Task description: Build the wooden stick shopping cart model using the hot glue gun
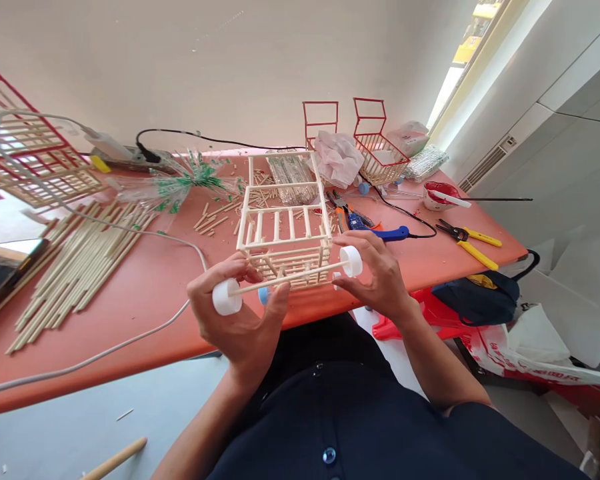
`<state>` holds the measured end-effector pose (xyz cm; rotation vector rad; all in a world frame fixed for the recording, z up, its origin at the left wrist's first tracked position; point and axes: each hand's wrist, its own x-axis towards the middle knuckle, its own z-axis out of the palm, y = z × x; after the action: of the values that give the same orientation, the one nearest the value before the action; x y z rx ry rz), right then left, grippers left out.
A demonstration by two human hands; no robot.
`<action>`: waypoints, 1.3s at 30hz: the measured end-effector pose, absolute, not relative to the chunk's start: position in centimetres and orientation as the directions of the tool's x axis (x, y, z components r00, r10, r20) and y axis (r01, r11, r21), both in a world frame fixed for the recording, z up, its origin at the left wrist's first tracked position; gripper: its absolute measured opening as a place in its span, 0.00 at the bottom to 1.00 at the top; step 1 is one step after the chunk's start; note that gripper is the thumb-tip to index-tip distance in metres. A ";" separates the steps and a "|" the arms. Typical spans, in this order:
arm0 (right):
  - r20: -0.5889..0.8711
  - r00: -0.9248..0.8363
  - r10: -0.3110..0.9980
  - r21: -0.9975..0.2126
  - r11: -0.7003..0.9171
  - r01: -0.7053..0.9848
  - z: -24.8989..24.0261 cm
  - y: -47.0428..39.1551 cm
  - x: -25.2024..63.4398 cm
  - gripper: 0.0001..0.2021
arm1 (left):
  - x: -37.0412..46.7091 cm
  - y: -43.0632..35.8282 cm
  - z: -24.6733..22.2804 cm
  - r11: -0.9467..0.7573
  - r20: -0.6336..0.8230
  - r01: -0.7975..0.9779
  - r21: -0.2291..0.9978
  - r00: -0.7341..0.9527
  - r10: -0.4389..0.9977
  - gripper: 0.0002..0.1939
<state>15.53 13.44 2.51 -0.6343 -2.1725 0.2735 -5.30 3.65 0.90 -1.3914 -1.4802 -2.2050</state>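
In front of me is a small cart (285, 223) built of pale wooden sticks, with a slatted basket and a tall back frame. Along its near side runs a stick axle (295, 275) with a white cap wheel (227, 297) at the left end and another white cap wheel (351, 261) at the right. My left hand (243, 327) grips the cart's lower left corner, its thumb against the axle. With thumb and fingers my right hand (380, 277) holds around the right wheel. A blue cap (263, 295) shows beneath, partly hidden.
Loose sticks (87, 260) lie left beside a grey cable (180, 240). Behind stand red-trimmed stick carts (380, 157) and a plastic bag (337, 159). Rightward are pliers (347, 212), a blue-handled tool (393, 233), yellow-handled wire strippers (473, 243) and a red paint cup (443, 195).
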 end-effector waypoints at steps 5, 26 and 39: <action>0.662 -0.532 0.528 -0.403 0.849 0.342 2.2 12.9 14.2 0.25 | -5.2 3.7 0.1 -0.516 0.797 0.613 0.598 -0.518 0.309 0.25; 0.683 -0.521 0.511 -0.355 0.856 0.375 1.5 12.2 13.4 0.17 | -5.3 1.9 0.0 -0.489 0.877 0.728 0.481 -0.392 0.278 0.24; 0.762 -0.484 0.431 -0.371 0.902 0.219 1.6 13.2 12.5 0.14 | -6.6 2.2 -1.3 -0.602 0.892 0.658 0.452 -0.312 0.328 0.25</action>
<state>12.55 13.24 1.63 -0.4664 -2.0916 0.2754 -6.64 2.16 -1.34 -1.6769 -1.2545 -2.0070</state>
